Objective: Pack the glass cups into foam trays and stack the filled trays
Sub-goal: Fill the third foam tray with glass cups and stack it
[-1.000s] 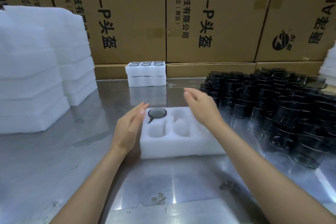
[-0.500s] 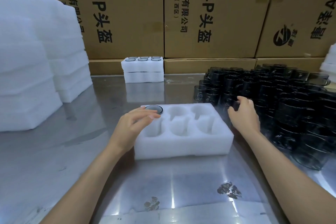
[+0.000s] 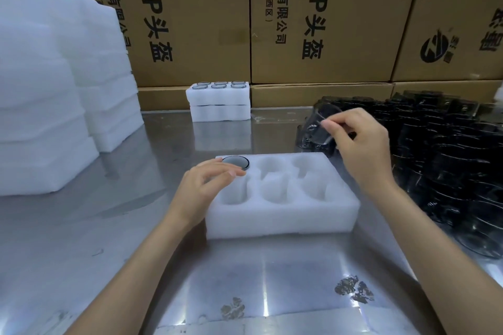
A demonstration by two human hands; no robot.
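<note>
Since 0.5 s ago, right hand has pinched up a tilted glass cup; left hand relaxed on foam tray.

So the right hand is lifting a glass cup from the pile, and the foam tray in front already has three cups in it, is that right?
Not quite. The head view shows the right hand lifting a glass cup from the pile, but the foam tray holds only one cup, in its far-left pocket.

Matt foam tray, glossy steel table
</note>
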